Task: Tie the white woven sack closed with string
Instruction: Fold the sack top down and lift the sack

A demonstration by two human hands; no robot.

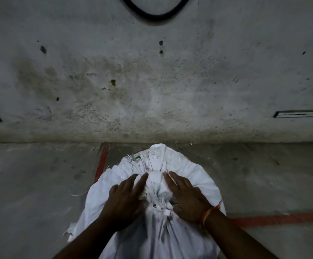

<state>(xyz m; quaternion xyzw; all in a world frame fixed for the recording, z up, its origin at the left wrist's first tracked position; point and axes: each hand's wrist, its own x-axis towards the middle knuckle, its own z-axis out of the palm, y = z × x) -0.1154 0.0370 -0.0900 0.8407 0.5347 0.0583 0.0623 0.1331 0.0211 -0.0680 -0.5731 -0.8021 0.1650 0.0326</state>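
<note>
A full white woven sack point(191, 176) stands on the floor right below me, its top gathered into a bunched neck point(156, 186). White string point(164, 211) is wrapped around the base of that neck, with a knot-like lump on the near side. My left hand point(125, 200) lies flat against the left side of the neck, fingers stretched forward. My right hand point(184, 198) presses flat on the right side, also with fingers straight. Neither hand grips the string. An orange thread band sits on my right wrist.
A stained grey wall point(152, 81) rises just behind the sack. Red painted lines point(101, 161) mark the concrete floor to the left and right. A black cable point(155, 15) loops on the wall high up. Loose white fibres trail from the sack's left side.
</note>
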